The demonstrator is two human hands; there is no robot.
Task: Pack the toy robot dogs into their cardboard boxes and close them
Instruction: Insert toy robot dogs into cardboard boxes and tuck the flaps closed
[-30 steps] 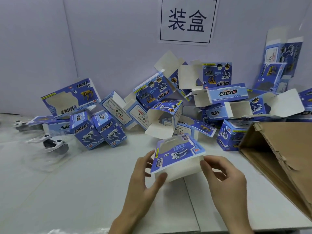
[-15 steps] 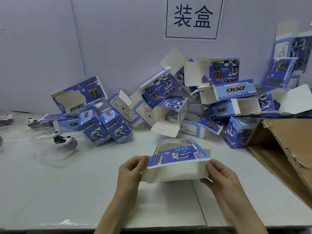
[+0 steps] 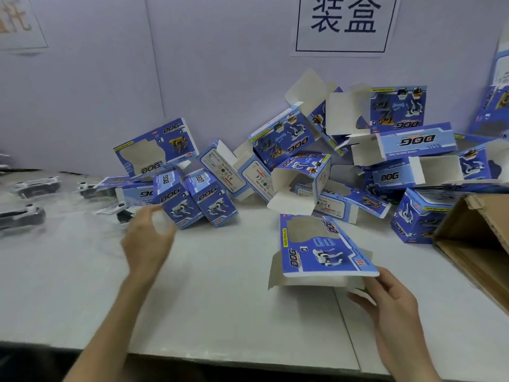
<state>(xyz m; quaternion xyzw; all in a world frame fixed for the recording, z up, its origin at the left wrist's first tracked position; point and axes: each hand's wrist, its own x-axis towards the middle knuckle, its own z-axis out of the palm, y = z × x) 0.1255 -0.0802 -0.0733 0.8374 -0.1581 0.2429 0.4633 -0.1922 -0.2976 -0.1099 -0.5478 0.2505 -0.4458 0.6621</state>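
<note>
My right hand (image 3: pixel 385 296) grips the near right corner of a blue DOG box (image 3: pixel 319 249), which has a window cut-out and open white flaps facing me, held just above the table. My left hand (image 3: pixel 147 238) is out to the left, fingers loosely curled and holding nothing, close to a bagged toy robot dog (image 3: pixel 121 210). More toy dogs in clear bags (image 3: pixel 24 213) lie at the far left. A heap of blue boxes (image 3: pixel 303 166), many with flaps open, lies against the back wall.
A large brown carton (image 3: pixel 473 244) lies open on its side at the right. The white table (image 3: pixel 220 285) has its front edge near me. A purple wall with a paper sign (image 3: pixel 344 23) stands behind the heap.
My left hand let go of the box and moved left toward the bagged toys. The box now sits in my right hand alone, turned so its window points away.
</note>
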